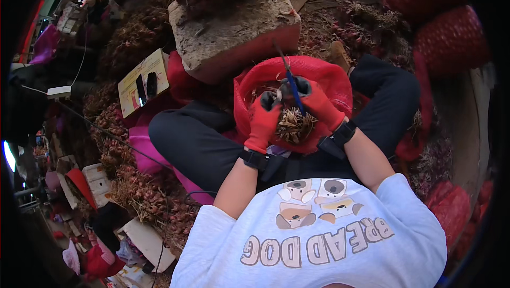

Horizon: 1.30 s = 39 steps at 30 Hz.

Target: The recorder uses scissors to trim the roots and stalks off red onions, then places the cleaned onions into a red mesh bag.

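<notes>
While dry stalks (293, 126) already lie toward the near edge of the red sack (324, 68) and bulb bundles (139, 195) beyond its left edge seem left to do, the head view shows the right hand (319, 102) grasping a blue-handled cutting tool (292, 87) over the sack, the left hand (264, 120) curled close by, its hold unclear.
</notes>
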### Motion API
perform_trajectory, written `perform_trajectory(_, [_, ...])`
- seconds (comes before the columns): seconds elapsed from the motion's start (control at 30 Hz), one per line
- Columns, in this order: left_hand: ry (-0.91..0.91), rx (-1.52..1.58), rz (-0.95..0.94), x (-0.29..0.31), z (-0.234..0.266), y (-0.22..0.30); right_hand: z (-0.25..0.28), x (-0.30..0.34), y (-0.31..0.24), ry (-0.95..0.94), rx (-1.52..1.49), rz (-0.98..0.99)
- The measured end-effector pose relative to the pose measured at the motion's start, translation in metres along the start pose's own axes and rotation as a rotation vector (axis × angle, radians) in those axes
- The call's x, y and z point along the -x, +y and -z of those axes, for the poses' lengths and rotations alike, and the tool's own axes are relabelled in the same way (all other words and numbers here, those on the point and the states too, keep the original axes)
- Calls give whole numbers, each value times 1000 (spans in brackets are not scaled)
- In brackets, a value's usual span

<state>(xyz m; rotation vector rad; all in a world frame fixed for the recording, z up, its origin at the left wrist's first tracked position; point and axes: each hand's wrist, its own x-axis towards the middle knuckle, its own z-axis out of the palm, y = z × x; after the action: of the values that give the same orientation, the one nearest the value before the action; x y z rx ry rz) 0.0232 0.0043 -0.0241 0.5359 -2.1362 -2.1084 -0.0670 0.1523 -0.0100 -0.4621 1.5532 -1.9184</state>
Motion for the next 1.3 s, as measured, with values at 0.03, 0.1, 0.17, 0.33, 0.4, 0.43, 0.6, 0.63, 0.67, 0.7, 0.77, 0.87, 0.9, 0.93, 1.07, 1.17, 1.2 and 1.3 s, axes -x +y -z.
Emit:
perform_trajectory(0.03, [-21, 220, 155, 1, 2, -2, 3, -1, 2, 13, -135, -75])
perform_trajectory(0.1, [-214, 222, -9, 3, 10, -5, 9, -4, 8, -36, -389, -180])
perform_trajectory(0.17, [-339, 150, -151, 3, 15, -7, 16, -4, 14, -162, -629, -236])
perform_trajectory(0.33, [-69, 450, 58, 11, -20, 48, 3, 5, -2, 12, -680, -345])
perform_trajectory(0.4, [-193, 260, -122, 5, -15, 27, 2, 7, -6, 21, -728, -362])
perform_trajectory(0.43, [-247, 302, -55, 5, -14, 24, 8, 6, -1, -80, -818, -375])
perform_trajectory(0.6, [-129, -35, -129, 2, -2, -14, 15, 2, 19, 69, -323, -363])
perform_trajectory(0.63, [-103, -138, -169, 2, -2, -8, 12, 4, 7, 61, -230, -370])
perform_trajectory(0.67, [-111, -208, -189, 4, -3, 0, 10, 4, 2, 52, -136, -376])
perform_trajectory(0.7, [-120, -276, -211, 6, -4, 12, 8, 5, 2, 70, -152, -329])
perform_trajectory(0.77, [-108, -185, -119, 7, -7, 21, 3, 7, 4, 104, -181, -236])
perform_trajectory(0.87, [-157, 247, 174, 3, -3, 11, -9, 7, 6, 194, -162, -125])
perform_trajectory(0.9, [-189, 434, 297, 1, 0, 14, -9, 7, 5, 213, -161, -158])
perform_trajectory(0.93, [-201, 449, 296, 1, 0, 17, -9, 7, 4, 232, -159, -191])
perform_trajectory(1.07, [-94, 472, 152, 3, -4, 5, 3, 4, 5, 107, -567, -241])
perform_trajectory(1.17, [-152, 456, 124, 2, -2, -3, 5, 2, -12, 172, -571, -273])
perform_trajectory(1.2, [-216, 446, 140, 1, -1, -3, 6, 2, -14, 174, -601, -271])
perform_trajectory(1.3, [-33, -267, -216, 7, -7, -2, 17, 1, -4, 51, -734, -245])
